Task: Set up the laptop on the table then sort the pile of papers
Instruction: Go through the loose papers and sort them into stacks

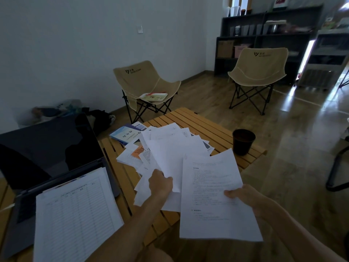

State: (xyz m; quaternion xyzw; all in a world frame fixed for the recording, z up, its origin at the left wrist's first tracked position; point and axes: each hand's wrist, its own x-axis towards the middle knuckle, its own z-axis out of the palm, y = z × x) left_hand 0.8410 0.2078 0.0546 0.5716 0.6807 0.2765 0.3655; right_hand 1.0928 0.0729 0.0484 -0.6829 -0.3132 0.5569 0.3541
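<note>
Left hand (160, 183) pinches pile (170, 148) fanned on desk (217, 127); right hand (243, 195) grips one sheet (213, 201). Laptop (56, 154) open, left. Risk: loose fan slips, sheets slide off edge or tip cup (243, 141).

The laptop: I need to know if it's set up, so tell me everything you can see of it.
The laptop sits open at the left end of the slatted wooden table, its dark screen tilted back and unlit, showing only reflections. The body looks grey, metal or plastic. A printed table sheet lies across most of the keyboard deck, hiding the keys. Neither hand touches it. Its near left corner runs out of view.
</note>
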